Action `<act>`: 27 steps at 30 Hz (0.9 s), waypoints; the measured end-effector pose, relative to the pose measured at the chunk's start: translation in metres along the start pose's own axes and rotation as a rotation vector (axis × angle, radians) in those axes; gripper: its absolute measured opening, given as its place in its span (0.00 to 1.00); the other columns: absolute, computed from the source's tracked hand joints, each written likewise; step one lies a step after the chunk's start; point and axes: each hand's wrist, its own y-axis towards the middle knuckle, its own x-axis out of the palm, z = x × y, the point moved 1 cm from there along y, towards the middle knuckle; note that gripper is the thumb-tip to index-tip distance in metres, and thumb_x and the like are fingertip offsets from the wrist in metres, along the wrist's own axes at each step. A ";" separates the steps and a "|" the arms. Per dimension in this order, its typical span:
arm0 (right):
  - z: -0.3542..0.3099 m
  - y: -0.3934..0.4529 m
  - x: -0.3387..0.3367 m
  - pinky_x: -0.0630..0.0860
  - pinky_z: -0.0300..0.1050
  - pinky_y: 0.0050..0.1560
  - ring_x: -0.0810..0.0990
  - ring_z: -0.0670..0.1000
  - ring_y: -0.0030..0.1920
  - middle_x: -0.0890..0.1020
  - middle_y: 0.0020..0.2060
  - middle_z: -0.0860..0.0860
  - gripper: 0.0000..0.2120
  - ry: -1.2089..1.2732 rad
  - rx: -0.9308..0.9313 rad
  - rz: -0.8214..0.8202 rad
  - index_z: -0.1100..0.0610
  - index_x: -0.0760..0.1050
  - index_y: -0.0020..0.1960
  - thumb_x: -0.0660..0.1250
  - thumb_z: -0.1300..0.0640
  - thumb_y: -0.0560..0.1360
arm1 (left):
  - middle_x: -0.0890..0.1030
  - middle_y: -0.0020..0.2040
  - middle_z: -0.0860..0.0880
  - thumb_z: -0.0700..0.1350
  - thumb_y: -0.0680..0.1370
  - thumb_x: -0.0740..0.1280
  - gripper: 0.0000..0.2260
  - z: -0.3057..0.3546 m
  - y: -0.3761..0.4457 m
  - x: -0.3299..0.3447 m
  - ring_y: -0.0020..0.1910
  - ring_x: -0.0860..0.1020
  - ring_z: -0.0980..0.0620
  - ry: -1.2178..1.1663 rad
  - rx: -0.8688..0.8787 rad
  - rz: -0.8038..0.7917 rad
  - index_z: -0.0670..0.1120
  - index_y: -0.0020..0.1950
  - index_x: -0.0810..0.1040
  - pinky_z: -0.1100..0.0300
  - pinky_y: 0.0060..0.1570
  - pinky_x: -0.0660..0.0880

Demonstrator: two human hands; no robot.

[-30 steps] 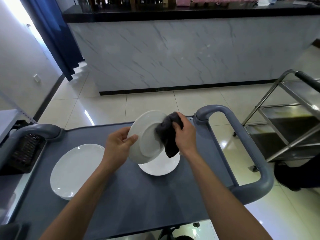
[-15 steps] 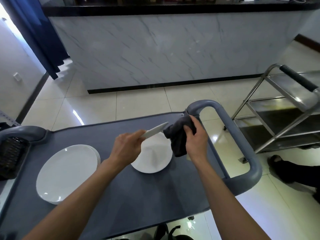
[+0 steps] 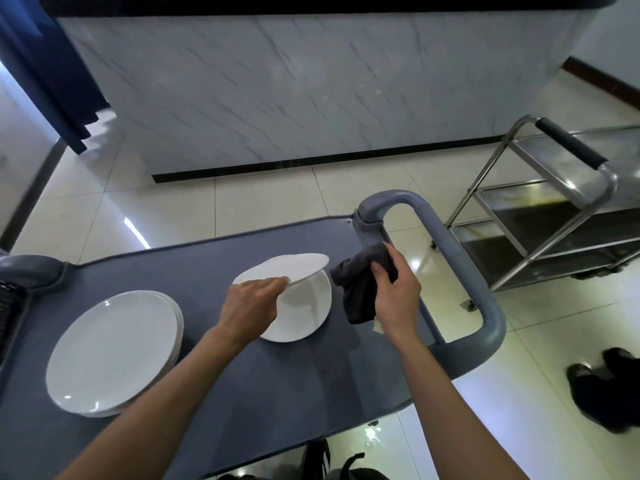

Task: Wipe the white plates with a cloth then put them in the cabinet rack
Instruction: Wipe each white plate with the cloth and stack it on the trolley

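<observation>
On the grey cart [image 3: 284,393], the left hand [image 3: 251,306] pinches the near rim of a white plate [image 3: 287,268], holding it almost flat just above a second plate [image 3: 304,313] lying on the cart top. Just to its right, the right hand [image 3: 394,296] is curled round a bunched dark cloth [image 3: 360,289], which hangs beside the raised plate without touching it. Well to the left sits a stack of plates [image 3: 110,351].
</observation>
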 end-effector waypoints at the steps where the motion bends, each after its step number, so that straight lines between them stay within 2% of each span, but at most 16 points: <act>1: 0.000 0.000 0.000 0.68 0.33 0.64 0.74 0.40 0.63 0.78 0.63 0.42 0.20 0.001 0.001 0.001 0.49 0.73 0.73 0.65 0.58 0.83 | 0.84 0.36 0.54 0.38 0.70 0.55 0.18 0.000 -0.002 0.002 0.31 0.81 0.45 0.009 0.007 -0.005 0.49 0.47 0.84 0.63 0.25 0.66; 3: 0.001 0.000 -0.001 0.70 0.37 0.66 0.74 0.42 0.64 0.79 0.64 0.43 0.20 0.002 -0.001 0.005 0.49 0.73 0.73 0.66 0.59 0.82 | 0.85 0.38 0.53 0.37 0.70 0.56 0.19 0.001 -0.006 0.007 0.32 0.82 0.45 0.039 0.013 -0.020 0.49 0.48 0.85 0.63 0.26 0.66; 7: 0.002 -0.001 0.000 0.70 0.36 0.65 0.75 0.37 0.61 0.79 0.62 0.41 0.20 0.008 0.003 0.007 0.49 0.74 0.72 0.66 0.59 0.82 | 0.85 0.40 0.52 0.33 0.68 0.61 0.17 0.005 -0.011 0.011 0.32 0.81 0.44 0.049 0.065 -0.012 0.47 0.47 0.84 0.61 0.27 0.70; 10: 0.006 -0.003 0.002 0.69 0.34 0.63 0.74 0.29 0.57 0.78 0.59 0.36 0.19 0.003 0.021 -0.011 0.47 0.74 0.72 0.66 0.58 0.82 | 0.86 0.46 0.50 0.28 0.64 0.71 0.18 0.008 -0.020 0.016 0.39 0.84 0.45 0.025 0.126 -0.033 0.46 0.48 0.85 0.59 0.31 0.76; 12: 0.007 -0.005 0.003 0.69 0.32 0.62 0.73 0.27 0.57 0.77 0.57 0.33 0.19 0.002 0.020 -0.020 0.48 0.74 0.71 0.66 0.58 0.82 | 0.86 0.49 0.49 0.29 0.61 0.77 0.21 0.008 -0.027 0.022 0.43 0.85 0.44 -0.004 0.121 -0.093 0.45 0.50 0.85 0.56 0.35 0.79; 15: 0.008 -0.008 0.004 0.68 0.29 0.62 0.75 0.34 0.59 0.77 0.60 0.37 0.19 -0.003 0.015 -0.025 0.50 0.74 0.72 0.66 0.59 0.82 | 0.85 0.51 0.48 0.32 0.62 0.79 0.21 0.007 -0.036 0.031 0.46 0.84 0.43 -0.007 0.118 -0.164 0.45 0.54 0.84 0.53 0.38 0.81; 18: 0.011 -0.012 0.005 0.70 0.37 0.67 0.74 0.41 0.64 0.78 0.65 0.42 0.19 -0.004 0.028 -0.041 0.49 0.74 0.72 0.66 0.58 0.82 | 0.84 0.53 0.48 0.34 0.64 0.79 0.21 0.007 -0.044 0.038 0.48 0.82 0.44 -0.002 0.131 -0.209 0.46 0.55 0.83 0.52 0.40 0.80; 27: 0.018 -0.017 0.010 0.71 0.40 0.69 0.76 0.43 0.65 0.79 0.65 0.44 0.19 -0.027 0.032 -0.061 0.49 0.75 0.71 0.67 0.59 0.82 | 0.84 0.55 0.49 0.36 0.67 0.78 0.18 0.008 -0.061 0.055 0.54 0.82 0.42 -0.047 0.104 -0.231 0.46 0.54 0.82 0.51 0.44 0.81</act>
